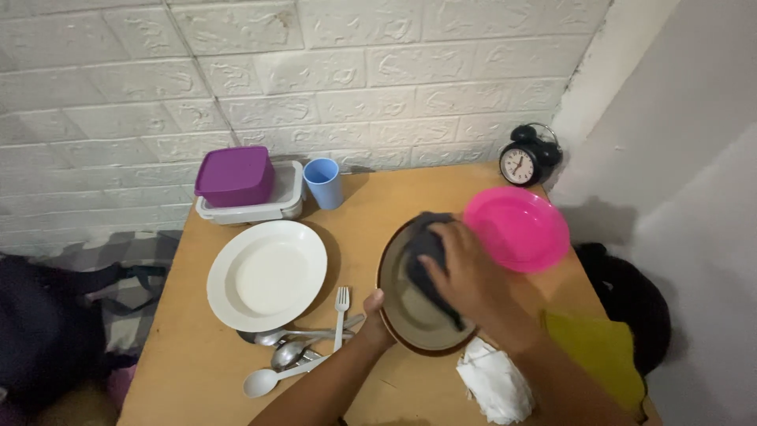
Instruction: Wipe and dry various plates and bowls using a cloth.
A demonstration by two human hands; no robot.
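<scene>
Right hand (473, 276) presses a dark cloth (426, 256) into the brown plate (410, 312) at mid-table, between the white plate (266, 274) and pink bowl (516, 229); left hand (374, 315) pinches its near rim. Wiping's underway, I'd say; next calls for steady grip and circling strokes.

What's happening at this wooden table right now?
A person presses a dark grey cloth against the inside of a round brown-rimmed plate with the right hand, while the left hand grips the plate's near-left edge. Around it on the wooden table lie a white plate, metal spoons and a fork, a pink plastic plate, a blue cup, a purple box on a clear container, and a black alarm clock.
</scene>
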